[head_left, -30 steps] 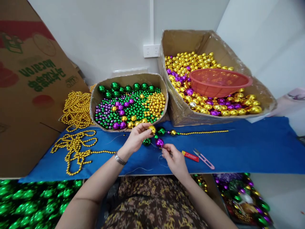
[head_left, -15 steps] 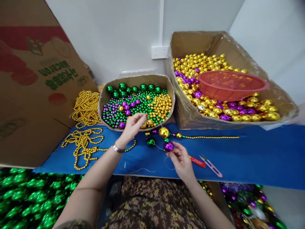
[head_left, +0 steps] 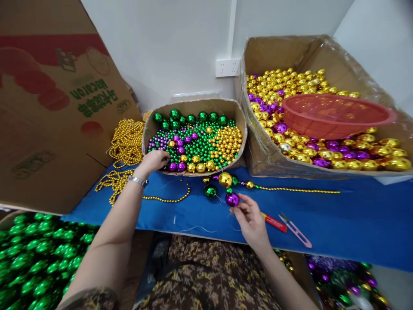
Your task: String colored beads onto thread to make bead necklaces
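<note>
My right hand (head_left: 251, 219) pinches a large purple bead (head_left: 232, 199) on a string, just above the blue tabletop. Beside that bead are a large gold bead (head_left: 225, 179), a dark green bead (head_left: 211, 191) and a thin strand of small gold beads (head_left: 300, 190) stretching right. My left hand (head_left: 154, 162) reaches over the front left rim of a low cardboard box (head_left: 243, 125). Its fingers are bent together among small purple and green beads (head_left: 159, 140); whether they hold one is hidden. Gold beads (head_left: 226, 144) fill the box's right side.
A tall carton (head_left: 48, 107) stands at left, near piled gold bead strands (head_left: 127, 140). At right, a bigger box (head_left: 258, 146) of gold and purple beads holds a red basket (head_left: 335, 118). Pink thread snips (head_left: 298, 232) and a red-handled tool (head_left: 275, 223) lie beside my right hand.
My left hand has moved left, from the front middle of the low box to its left corner. My right hand still holds the purple bead. The view has shifted slightly.
</note>
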`<state>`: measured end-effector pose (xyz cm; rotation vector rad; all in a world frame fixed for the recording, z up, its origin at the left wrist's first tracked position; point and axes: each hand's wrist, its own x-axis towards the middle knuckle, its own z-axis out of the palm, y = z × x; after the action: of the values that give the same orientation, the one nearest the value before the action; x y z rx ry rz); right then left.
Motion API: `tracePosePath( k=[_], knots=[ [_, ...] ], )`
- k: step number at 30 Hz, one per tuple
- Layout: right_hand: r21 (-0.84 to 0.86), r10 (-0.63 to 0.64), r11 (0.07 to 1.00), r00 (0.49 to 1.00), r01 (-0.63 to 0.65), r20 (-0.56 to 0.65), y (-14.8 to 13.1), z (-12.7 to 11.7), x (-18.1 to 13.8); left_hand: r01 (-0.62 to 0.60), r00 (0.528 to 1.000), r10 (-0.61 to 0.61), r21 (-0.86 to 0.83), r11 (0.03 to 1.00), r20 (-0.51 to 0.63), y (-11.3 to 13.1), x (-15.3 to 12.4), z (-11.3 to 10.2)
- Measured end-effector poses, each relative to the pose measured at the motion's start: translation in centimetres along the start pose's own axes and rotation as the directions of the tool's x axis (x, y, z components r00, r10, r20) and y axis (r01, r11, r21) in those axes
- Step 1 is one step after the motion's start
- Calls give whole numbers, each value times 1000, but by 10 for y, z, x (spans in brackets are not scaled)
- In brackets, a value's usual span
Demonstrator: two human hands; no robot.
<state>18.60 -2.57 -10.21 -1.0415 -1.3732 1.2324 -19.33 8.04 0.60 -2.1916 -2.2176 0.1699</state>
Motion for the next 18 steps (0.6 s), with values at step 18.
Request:
tracePosePath(
  k=[18],
  knots=[
    [-52,-8,999,998,11,70,-10,4,-6,115,890,-262,-372,921,-374,34,-14,-7]
  ],
)
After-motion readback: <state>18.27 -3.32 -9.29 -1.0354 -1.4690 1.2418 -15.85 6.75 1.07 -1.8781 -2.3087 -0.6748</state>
